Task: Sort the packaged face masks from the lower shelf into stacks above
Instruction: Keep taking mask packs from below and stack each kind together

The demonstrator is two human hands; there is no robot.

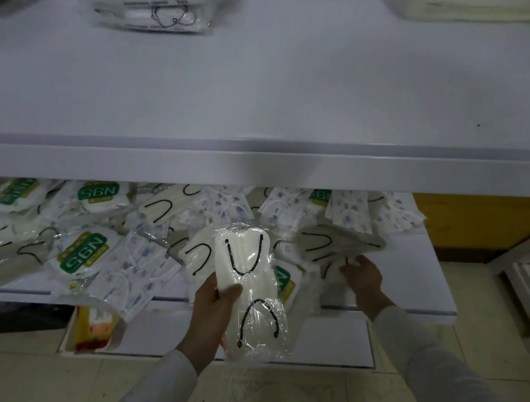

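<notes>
Now our left hand (210, 307) grips a cream mask packet (250, 291) over the lower shelf (413, 275); our right hand (364, 273) pinches a second packet (334, 240) in the pile (121, 255), whose slick neighbours may slide off

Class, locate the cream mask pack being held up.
Lower centre of the head view: the left hand grips the mask pack before the pile on the lower shelf, left of the right hand.
</notes>
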